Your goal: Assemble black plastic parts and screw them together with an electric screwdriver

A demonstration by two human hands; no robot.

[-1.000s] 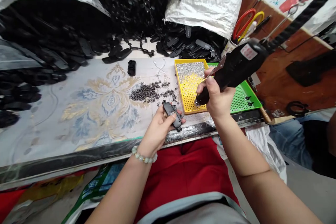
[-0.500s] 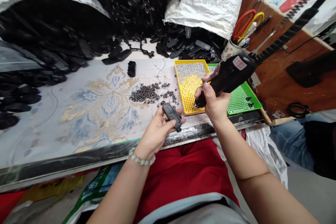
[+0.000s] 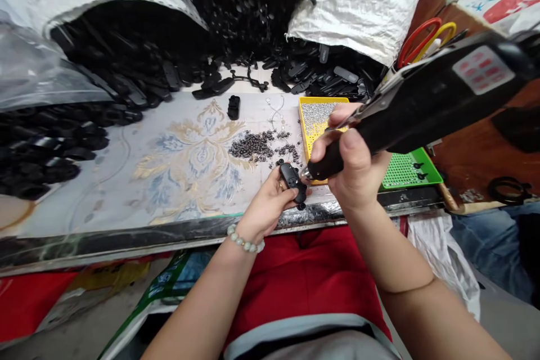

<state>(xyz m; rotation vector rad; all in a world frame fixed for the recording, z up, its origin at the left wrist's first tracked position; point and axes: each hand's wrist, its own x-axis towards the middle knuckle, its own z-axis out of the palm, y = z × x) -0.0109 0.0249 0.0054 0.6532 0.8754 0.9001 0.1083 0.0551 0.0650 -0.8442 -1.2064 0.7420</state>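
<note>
My left hand (image 3: 276, 197) grips a small black plastic part (image 3: 292, 183) with rounded lugs at its corners, above the table's front edge. In my right hand (image 3: 358, 171) is a black electric screwdriver (image 3: 422, 104), its body slanting up to the right. The screwdriver's tip is at the right side of the black part; whether it touches cannot be made out. My right fingers wrap round its front end, close to the lever. Behind the hands lies a pile of small dark pieces (image 3: 252, 146). The yellow tray (image 3: 302, 118), holding silvery screws, is partly hidden behind my right hand.
A green perforated tray (image 3: 403, 169) stands at the right with a few black pieces. Another black part (image 3: 233, 107) lies on the patterned table cover (image 3: 202, 157). Heaps of black parts (image 3: 333, 76) spill from white sacks (image 3: 354, 5) along the back. Scissors (image 3: 422, 39) stand at back right.
My right hand has brought the screwdriver from over the yellow tray left to the black part. The left hand keeps hold of the part. The whole view has shifted.
</note>
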